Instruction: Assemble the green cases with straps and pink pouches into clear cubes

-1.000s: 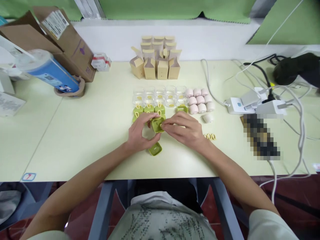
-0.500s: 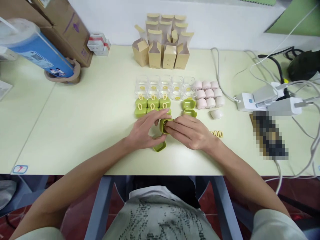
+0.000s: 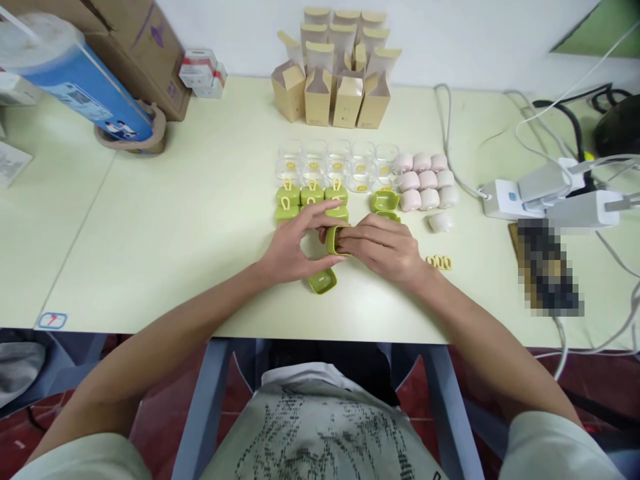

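Observation:
My left hand (image 3: 295, 248) is closed around a small green case shell (image 3: 331, 241), thumb below and fingers above. From the other side my right hand (image 3: 387, 250) has its fingertips inside the shell's opening; whether they pinch something in there is hidden. Below the left thumb lies another open green shell (image 3: 323, 281), hollow side up. Beyond the hands stand several closed green cases with yellow loops (image 3: 312, 193), partly behind my left fingers. Two open green shells (image 3: 385, 201) sit past the right hand. Several yellow rings (image 3: 439, 262) lie right of that hand.
Clear plastic cases (image 3: 339, 160) and pale pink rounded cases (image 3: 427, 180) stand in rows, a single white one (image 3: 440, 223) nearby. Open cardboard boxes (image 3: 319, 99) stand at the back. To the right are a power strip (image 3: 503, 199) with cables and a pixelated object (image 3: 549, 267).
The view has shifted slightly, so the table things appear a little higher and to the right. Both hands stay at the green shell, the right fingertips still inside it.

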The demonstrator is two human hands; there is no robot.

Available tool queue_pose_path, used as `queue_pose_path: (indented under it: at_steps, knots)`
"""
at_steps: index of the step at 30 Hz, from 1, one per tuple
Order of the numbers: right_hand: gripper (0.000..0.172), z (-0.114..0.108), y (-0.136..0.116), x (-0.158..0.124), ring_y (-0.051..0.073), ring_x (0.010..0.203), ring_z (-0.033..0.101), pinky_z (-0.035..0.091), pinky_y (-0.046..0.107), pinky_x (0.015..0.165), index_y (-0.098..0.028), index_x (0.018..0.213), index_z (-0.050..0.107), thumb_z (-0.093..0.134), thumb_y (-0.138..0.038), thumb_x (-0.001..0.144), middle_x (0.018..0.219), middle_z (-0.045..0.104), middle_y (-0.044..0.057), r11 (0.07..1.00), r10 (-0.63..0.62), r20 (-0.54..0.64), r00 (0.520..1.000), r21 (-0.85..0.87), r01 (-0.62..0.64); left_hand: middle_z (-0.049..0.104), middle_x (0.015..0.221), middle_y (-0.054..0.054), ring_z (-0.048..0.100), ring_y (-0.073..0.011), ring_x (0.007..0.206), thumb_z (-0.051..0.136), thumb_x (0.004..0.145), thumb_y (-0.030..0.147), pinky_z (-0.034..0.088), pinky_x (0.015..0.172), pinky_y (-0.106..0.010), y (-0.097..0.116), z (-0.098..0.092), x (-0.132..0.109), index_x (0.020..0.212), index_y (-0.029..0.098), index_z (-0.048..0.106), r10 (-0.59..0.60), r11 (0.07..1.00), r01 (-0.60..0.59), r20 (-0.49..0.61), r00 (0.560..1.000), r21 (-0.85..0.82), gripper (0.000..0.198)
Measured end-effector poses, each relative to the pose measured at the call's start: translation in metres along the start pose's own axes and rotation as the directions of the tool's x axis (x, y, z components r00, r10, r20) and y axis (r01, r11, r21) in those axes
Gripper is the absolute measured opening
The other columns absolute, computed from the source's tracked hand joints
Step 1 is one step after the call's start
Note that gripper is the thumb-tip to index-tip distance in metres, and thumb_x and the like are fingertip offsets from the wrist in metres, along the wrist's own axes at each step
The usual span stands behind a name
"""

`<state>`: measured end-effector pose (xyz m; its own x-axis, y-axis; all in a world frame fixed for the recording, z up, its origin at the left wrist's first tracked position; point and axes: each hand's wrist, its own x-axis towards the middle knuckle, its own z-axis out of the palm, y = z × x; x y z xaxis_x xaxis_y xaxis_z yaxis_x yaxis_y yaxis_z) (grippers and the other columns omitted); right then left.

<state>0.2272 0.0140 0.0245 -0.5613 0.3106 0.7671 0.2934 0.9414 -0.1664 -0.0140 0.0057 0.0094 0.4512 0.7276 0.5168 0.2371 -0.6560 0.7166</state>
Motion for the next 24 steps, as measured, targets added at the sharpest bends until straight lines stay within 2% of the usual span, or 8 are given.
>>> queue_pose_path:
  at_steps: [7, 10, 12, 13, 16, 19, 21, 24]
  knots:
    - [0.030, -0.005, -0.001, -0.007, 0.023, 0.094, 0.079, 0.065, 0.043, 0.076, -0.035, 0.134, 0.081, 0.071, -0.022, 0.108, 0.125, 0.087, 0.005, 0.984, 0.132, -0.020, 0.991, 0.123, -0.129, 0.081, 0.134, -0.010, 0.082, -0.0287, 0.123, 0.083, 0.098, 0.062, 0.071, 0.104, -0.049, 0.009, 0.001, 0.003, 0.157, 0.033, 0.047, -0.083, 0.993, 0.081, -0.018, 0.996, -0.082, 0.075]
    - [0.029, -0.006, -0.012, -0.006, 0.023, 0.096, 0.078, 0.066, 0.042, 0.076, -0.036, 0.134, 0.081, 0.076, -0.030, 0.106, 0.121, 0.084, 0.006, 0.937, 0.337, -0.171, 0.926, 0.157, -0.312, 0.080, 0.137, -0.009, 0.081, -0.0283, 0.126, 0.083, 0.099, 0.061, 0.071, 0.102, -0.047, 0.005, 0.000, 0.004, 0.155, 0.035, 0.050, -0.050, 0.998, 0.046, -0.076, 0.996, -0.047, 0.070]
    - [0.031, -0.004, -0.018, -0.003, 0.020, 0.091, 0.076, 0.064, 0.034, 0.067, -0.033, 0.135, 0.080, 0.081, -0.036, 0.104, 0.120, 0.080, 0.006, 0.814, 0.555, -0.188, 0.811, 0.323, -0.482, 0.081, 0.136, -0.009, 0.077, -0.0287, 0.132, 0.084, 0.098, 0.059, 0.069, 0.105, -0.046, 0.000, 0.000, 0.004, 0.153, 0.035, 0.054, 0.031, 0.999, -0.028, -0.132, 0.991, 0.021, 0.067]
    - [0.035, -0.003, -0.019, -0.001, 0.017, 0.087, 0.075, 0.063, 0.030, 0.062, -0.032, 0.136, 0.079, 0.083, -0.040, 0.102, 0.120, 0.078, 0.006, 0.712, 0.653, -0.122, 0.747, 0.433, -0.552, 0.082, 0.134, -0.008, 0.076, -0.0286, 0.133, 0.086, 0.098, 0.057, 0.066, 0.109, -0.047, -0.003, 0.000, 0.005, 0.153, 0.035, 0.055, 0.086, 0.995, -0.078, -0.157, 0.984, 0.058, 0.067]
    - [0.044, 0.001, -0.018, 0.003, 0.013, 0.076, 0.074, 0.063, 0.025, 0.057, -0.026, 0.133, 0.078, 0.085, -0.054, 0.100, 0.118, 0.078, 0.006, 0.350, 0.756, 0.225, 0.615, 0.656, -0.669, 0.085, 0.127, -0.007, 0.073, -0.0277, 0.129, 0.089, 0.095, 0.054, 0.061, 0.114, -0.050, -0.007, 0.001, 0.006, 0.157, 0.035, 0.055, 0.203, 0.973, -0.177, -0.183, 0.962, 0.151, 0.074]
    - [0.043, 0.001, -0.014, 0.005, 0.013, 0.070, 0.076, 0.069, 0.029, 0.066, -0.021, 0.122, 0.082, 0.087, -0.055, 0.097, 0.105, 0.082, 0.004, 0.145, 0.718, 0.399, 0.571, 0.717, -0.682, 0.083, 0.130, -0.007, 0.073, -0.0270, 0.125, 0.090, 0.094, 0.051, 0.063, 0.108, -0.045, -0.007, 0.002, 0.006, 0.158, 0.033, 0.056, 0.239, 0.956, -0.198, -0.185, 0.953, 0.214, 0.074]
    - [0.040, 0.001, -0.013, 0.005, 0.014, 0.070, 0.077, 0.070, 0.031, 0.072, -0.021, 0.119, 0.084, 0.091, -0.052, 0.095, 0.097, 0.083, 0.003, 0.119, 0.722, 0.396, 0.567, 0.737, -0.666, 0.082, 0.131, -0.008, 0.075, -0.0269, 0.123, 0.089, 0.096, 0.050, 0.065, 0.104, -0.044, -0.005, 0.002, 0.006, 0.156, 0.031, 0.058, 0.249, 0.946, -0.198, -0.184, 0.951, 0.255, 0.071]
    - [0.039, 0.003, -0.015, 0.005, 0.014, 0.071, 0.078, 0.070, 0.030, 0.075, -0.020, 0.117, 0.085, 0.093, -0.049, 0.093, 0.094, 0.084, 0.003, 0.155, 0.738, 0.345, 0.580, 0.750, -0.643, 0.083, 0.127, -0.007, 0.076, -0.0263, 0.119, 0.087, 0.098, 0.051, 0.067, 0.101, -0.042, -0.004, 0.001, 0.006, 0.155, 0.030, 0.060, 0.255, 0.929, -0.194, -0.167, 0.952, 0.315, 0.066]
